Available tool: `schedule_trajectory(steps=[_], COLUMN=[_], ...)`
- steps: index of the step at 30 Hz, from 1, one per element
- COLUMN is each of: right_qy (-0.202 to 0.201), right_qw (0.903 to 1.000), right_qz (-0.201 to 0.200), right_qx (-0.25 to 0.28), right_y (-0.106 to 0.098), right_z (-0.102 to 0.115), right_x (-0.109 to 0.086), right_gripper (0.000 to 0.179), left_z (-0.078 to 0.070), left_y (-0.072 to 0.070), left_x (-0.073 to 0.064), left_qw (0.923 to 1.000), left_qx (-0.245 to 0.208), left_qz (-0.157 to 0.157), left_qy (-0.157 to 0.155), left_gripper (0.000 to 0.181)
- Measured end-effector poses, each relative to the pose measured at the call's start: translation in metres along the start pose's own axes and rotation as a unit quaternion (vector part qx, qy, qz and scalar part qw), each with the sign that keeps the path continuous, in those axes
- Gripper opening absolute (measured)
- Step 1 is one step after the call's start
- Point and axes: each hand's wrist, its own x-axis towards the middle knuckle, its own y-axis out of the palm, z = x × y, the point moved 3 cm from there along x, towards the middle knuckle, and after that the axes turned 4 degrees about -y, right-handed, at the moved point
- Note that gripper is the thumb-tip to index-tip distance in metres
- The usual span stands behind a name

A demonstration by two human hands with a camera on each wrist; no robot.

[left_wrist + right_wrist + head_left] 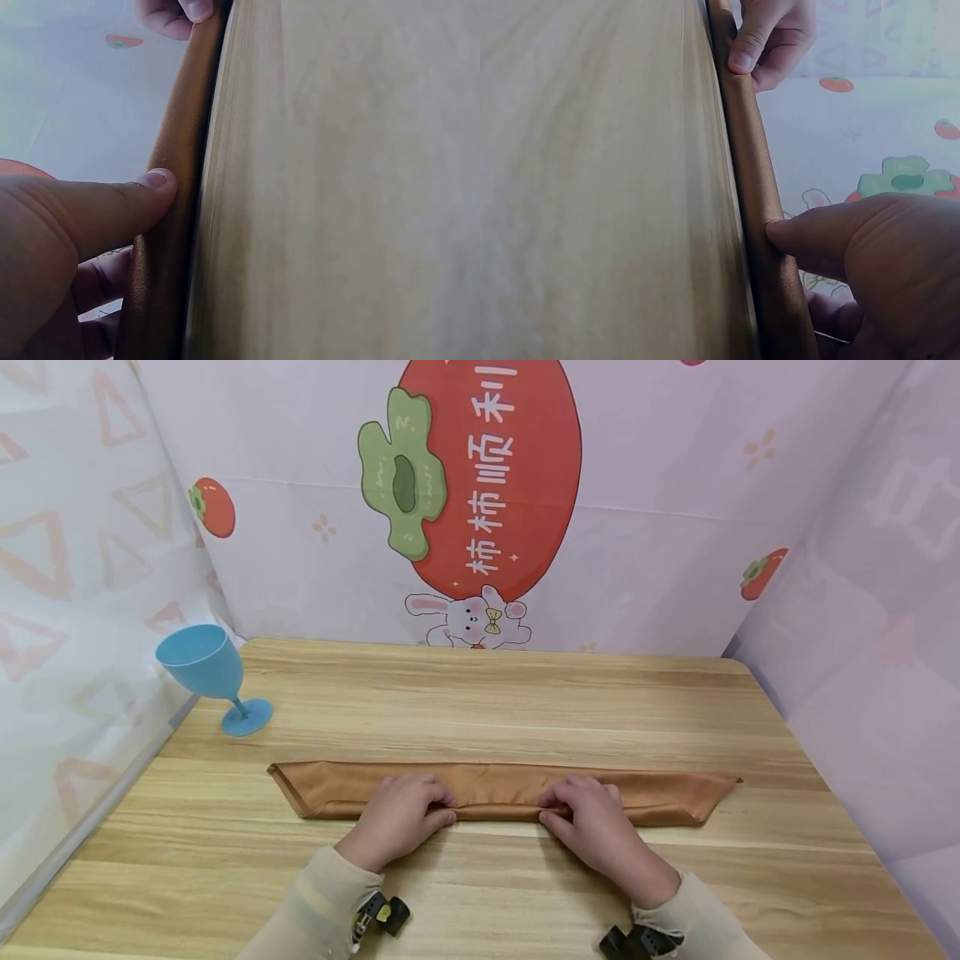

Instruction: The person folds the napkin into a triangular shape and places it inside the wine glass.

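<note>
A copper-brown cloth (495, 783) lies across the table as a long, narrow strip with slanted ends. Its near edge is folded over into a thin roll. My left hand (405, 817) pinches this roll left of the middle, thumb on the near side and fingers over the top. Right of the middle, my right hand (592, 822) pinches the same roll in a like way. Both wrist views show the thumbs pressed on the rolled cloth (184, 112), low against the tabletop. The fingers behind the roll are partly hidden.
A blue goblet (202, 664) stands at the table's back left, beyond the cloth's left end. The wooden table (480, 702) meets a printed fabric backdrop (645, 577) behind, with more fabric hanging along the left and right sides.
</note>
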Motion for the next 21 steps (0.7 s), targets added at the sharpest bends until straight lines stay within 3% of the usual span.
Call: schedule_trajectory(steps=[15,21], right_qy=[-0.008,-0.011], right_qw=[0.9999,0.9997], right_qz=[0.01,0.01], right_qx=[-0.011,-0.02], right_y=[-0.0017,-0.0005], right_z=[0.0037,0.0038], right_x=[0.0003,0.0001], right_gripper=[0.014,0.011], left_z=[-0.0025,0.0004], left_y=[0.0012,0.0029], left_x=[-0.0004,0.0019], left_qw=[0.9986,0.9999], left_qx=[0.05,0.009], left_qz=[-0.01,-0.009], left_qy=[0.015,-0.002], left_gripper=[0.006,0.015])
